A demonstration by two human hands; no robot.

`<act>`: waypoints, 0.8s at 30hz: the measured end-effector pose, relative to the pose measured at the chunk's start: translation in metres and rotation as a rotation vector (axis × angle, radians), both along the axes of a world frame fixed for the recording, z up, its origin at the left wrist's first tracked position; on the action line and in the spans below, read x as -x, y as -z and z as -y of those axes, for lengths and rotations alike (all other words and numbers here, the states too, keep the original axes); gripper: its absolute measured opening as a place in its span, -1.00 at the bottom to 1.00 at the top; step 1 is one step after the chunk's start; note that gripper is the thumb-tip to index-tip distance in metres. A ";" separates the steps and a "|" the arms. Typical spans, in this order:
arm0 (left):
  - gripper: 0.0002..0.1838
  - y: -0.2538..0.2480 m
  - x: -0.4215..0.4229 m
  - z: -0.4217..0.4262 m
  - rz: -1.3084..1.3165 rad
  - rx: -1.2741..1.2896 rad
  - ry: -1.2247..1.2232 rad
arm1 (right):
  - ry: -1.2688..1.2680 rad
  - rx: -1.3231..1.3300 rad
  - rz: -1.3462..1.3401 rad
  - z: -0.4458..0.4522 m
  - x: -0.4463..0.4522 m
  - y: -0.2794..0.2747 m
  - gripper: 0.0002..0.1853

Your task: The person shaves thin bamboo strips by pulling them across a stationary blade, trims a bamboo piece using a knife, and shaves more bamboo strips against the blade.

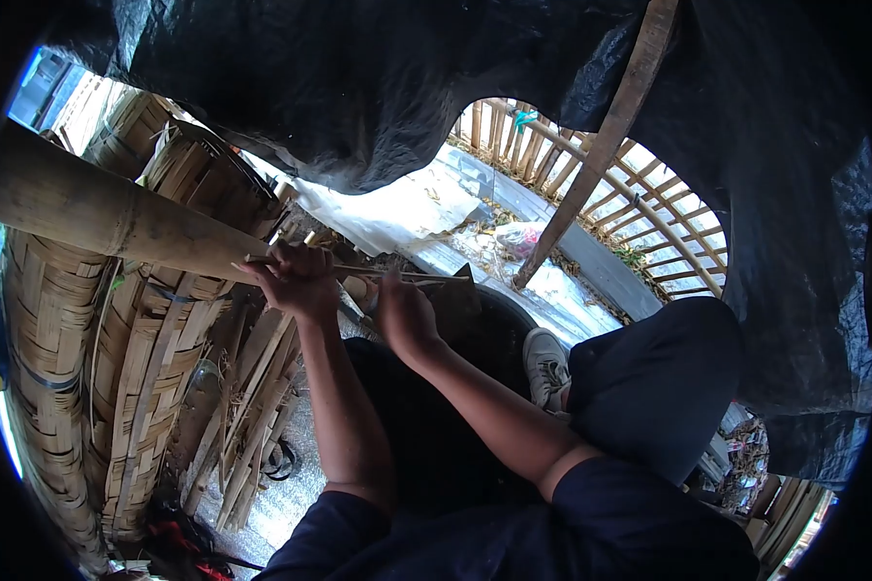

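My left hand (300, 279) is closed, its fingers wrapped round a thin bamboo strip (417, 276), close to the end of a thick bamboo pole (116, 213). The strip stretches rightward, past the top of my right hand (404, 315). That hand is also closed, with the thumb uppermost along the strip; what lies inside its fingers is hidden. Between the two hands shows a pale, rounded piece (359, 290), partly covered. Just right of my right hand is a brownish, dark-edged shape (460, 302), too dim to name.
Woven bamboo panels (58, 387) stand at the left. Split bamboo lengths (252, 426) lie below the pole. A dark plastic sheet (358, 97) hangs overhead, and a slanting wooden post (601, 136) crosses the opening. My shoe (546, 368) is at the right; a bamboo fence (649, 213) stands beyond.
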State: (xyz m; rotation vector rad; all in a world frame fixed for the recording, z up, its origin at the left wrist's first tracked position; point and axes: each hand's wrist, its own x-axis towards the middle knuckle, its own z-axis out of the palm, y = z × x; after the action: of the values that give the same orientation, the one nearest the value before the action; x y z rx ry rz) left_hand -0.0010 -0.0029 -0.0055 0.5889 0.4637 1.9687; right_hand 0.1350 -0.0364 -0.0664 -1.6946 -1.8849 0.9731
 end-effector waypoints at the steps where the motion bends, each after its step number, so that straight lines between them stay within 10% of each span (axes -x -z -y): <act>1: -0.33 0.000 -0.001 0.001 -0.007 0.010 -0.005 | -0.001 -0.031 -0.012 -0.001 0.002 0.000 -0.80; 20: -0.33 0.001 -0.003 0.003 -0.033 0.011 0.014 | 0.056 0.141 0.143 -0.008 -0.047 0.071 -0.81; 24: -0.32 -0.006 -0.012 -0.001 -0.001 -0.003 0.051 | 0.034 0.016 -0.007 -0.003 -0.002 -0.011 -0.84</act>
State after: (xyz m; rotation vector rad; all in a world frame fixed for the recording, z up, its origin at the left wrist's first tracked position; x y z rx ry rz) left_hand 0.0111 -0.0020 0.0005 0.5981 0.4417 1.9211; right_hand 0.1366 -0.0330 -0.0557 -1.7249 -1.8429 0.9823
